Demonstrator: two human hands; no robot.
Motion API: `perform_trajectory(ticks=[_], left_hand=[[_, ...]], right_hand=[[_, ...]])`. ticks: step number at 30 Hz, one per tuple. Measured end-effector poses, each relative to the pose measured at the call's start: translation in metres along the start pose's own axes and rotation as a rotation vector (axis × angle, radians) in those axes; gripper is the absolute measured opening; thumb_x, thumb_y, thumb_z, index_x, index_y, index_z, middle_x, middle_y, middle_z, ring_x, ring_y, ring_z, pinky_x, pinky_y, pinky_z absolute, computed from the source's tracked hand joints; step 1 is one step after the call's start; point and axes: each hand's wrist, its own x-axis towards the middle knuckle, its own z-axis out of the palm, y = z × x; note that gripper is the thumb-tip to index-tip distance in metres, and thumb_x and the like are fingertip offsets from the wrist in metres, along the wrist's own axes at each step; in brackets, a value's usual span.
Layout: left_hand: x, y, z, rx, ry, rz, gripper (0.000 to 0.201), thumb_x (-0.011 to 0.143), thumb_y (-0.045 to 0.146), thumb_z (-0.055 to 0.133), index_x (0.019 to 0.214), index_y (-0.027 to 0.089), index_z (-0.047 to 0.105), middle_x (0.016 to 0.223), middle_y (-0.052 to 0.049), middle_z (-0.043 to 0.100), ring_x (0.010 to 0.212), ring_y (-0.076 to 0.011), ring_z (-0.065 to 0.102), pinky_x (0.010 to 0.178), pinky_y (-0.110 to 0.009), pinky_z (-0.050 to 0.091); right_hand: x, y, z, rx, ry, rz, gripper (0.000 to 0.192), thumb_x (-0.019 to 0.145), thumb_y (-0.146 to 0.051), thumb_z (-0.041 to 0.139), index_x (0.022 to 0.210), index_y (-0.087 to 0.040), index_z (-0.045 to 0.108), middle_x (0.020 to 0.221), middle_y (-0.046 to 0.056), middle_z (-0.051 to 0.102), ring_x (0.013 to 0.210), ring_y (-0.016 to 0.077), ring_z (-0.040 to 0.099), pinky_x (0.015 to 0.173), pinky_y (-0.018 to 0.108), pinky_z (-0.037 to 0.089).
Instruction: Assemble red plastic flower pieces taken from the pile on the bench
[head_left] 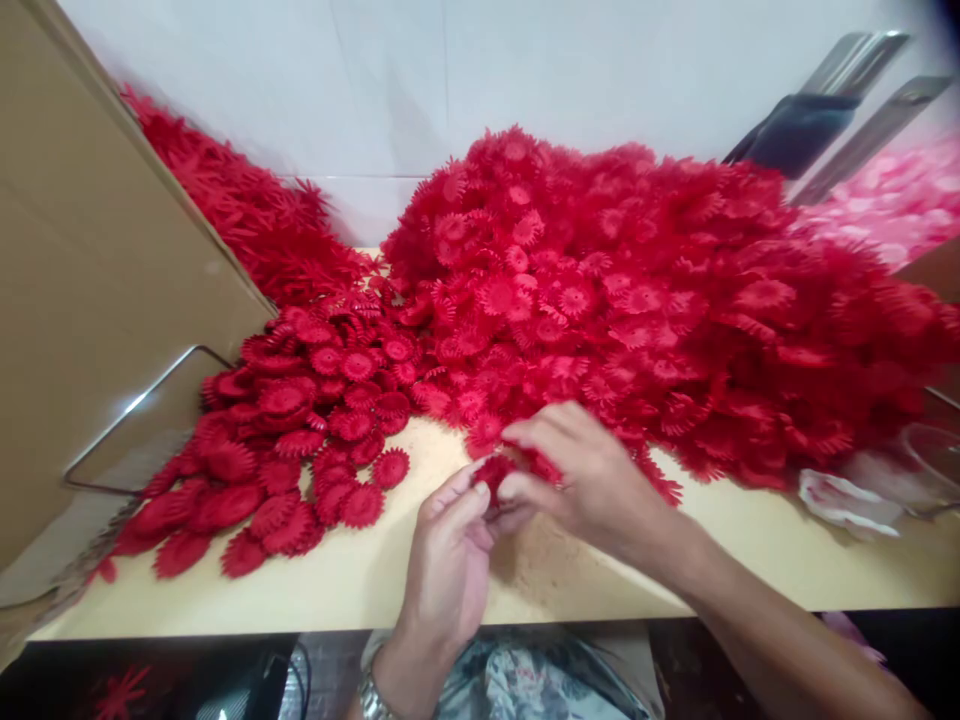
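Observation:
Near the table's front edge, my left hand [450, 545] pinches a small red artificial flower piece [493, 474] between thumb and fingers. My right hand [566, 465] closes on the same piece from the other side, its thumb and fingertips bent over it. The fingers cover part of the piece. Just behind the hands rises a big heap of red fringed flower discs [570, 300]. To the left lies a pile of thicker, layered red flower pieces [285, 400], some spread singly on the pale tabletop [352, 590].
Thin red star-shaped petals [247, 210] are heaped against the wall beside a cardboard panel [112, 250]. A bent metal wire [150, 400] juts out at left. On the right are a crumpled white wrapper [847, 500], pink petals [896, 200] and dark-and-silver metal pieces [817, 110].

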Motion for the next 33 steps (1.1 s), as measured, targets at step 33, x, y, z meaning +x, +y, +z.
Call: perform_trajectory(ticks=[33], left_hand=[[0.003, 0.001, 0.001, -0.016, 0.069, 0.015, 0.014, 0.069, 0.015, 0.065, 0.082, 0.012, 0.066, 0.069, -0.004, 0.067, 0.060, -0.0126, 0.062, 0.061, -0.024, 0.051]], right_hand=[[-0.002, -0.006, -0.001, 0.093, 0.083, 0.052, 0.019, 0.084, -0.027, 0.055, 0.099, -0.016, 0.060, 0.084, 0.006, 0.060, 0.080, 0.0179, 0.052, 0.073, 0.031, 0.043]])
